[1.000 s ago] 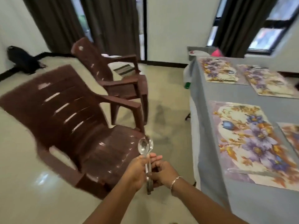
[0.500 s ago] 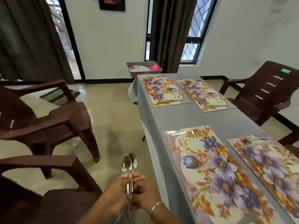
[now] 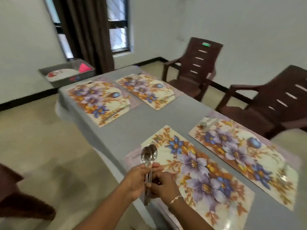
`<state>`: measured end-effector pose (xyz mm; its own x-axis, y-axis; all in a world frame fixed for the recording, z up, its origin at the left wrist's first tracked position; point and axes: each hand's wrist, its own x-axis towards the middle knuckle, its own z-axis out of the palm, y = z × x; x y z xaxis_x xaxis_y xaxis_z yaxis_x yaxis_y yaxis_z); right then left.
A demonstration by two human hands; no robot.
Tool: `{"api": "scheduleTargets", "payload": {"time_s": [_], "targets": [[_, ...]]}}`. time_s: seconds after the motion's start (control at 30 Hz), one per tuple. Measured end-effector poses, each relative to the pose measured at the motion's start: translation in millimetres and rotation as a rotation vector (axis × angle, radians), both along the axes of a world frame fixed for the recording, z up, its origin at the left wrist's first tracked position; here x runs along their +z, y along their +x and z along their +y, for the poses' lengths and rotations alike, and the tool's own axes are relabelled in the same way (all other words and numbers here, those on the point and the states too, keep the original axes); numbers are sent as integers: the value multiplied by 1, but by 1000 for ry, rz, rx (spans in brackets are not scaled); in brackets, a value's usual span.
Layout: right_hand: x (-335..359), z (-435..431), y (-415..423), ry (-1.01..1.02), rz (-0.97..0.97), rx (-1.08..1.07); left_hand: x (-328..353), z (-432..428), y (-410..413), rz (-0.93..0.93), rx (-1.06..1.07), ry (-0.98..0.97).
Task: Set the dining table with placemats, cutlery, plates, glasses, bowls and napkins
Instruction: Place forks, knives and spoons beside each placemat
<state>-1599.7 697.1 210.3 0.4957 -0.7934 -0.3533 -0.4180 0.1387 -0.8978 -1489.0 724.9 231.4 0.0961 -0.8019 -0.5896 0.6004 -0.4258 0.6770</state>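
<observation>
Both my hands hold a small bunch of steel spoons [image 3: 148, 155] upright, bowls up, over the near-left edge of the table [image 3: 159, 117]. My left hand [image 3: 137, 178] wraps the handles and my right hand [image 3: 163, 185], with a bracelet at the wrist, grips them lower down. Several floral placemats lie on the grey tablecloth: the nearest [image 3: 196, 173] right under the spoons, one to its right [image 3: 240, 150], and two at the far end [image 3: 98, 100] [image 3: 146, 90]. Cutlery lies on the mats but is blurred.
A grey tub [image 3: 66, 75] with white plates and a pink item stands beyond the table's far end. Two brown plastic chairs [image 3: 196, 67] [image 3: 272, 103] stand along the right side; part of another [image 3: 20, 200] is at my lower left. Bare tiled floor is on the left.
My view has swung right from the chairs and floor to the table. My hands, still holding the spoons, have moved from beside the table to over the near placemat's edge.
</observation>
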Motion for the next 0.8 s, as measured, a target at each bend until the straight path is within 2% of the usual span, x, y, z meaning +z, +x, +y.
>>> {"api": "scheduleTargets", "payload": {"time_s": [0.2,0.43,0.6,0.8], "targets": [[-4,-16,-28,55,22,-312,-12,-55,-18,37,-342,-2],[2,1,-70,116,28,-618,-17,-75,-57,42,-624,53],[4,34,-122,131,116,-828,-23,-78,-80,41,-761,123],[-19,64,-184,152,321,-1019,-16,-74,-104,29,-822,151]]}}
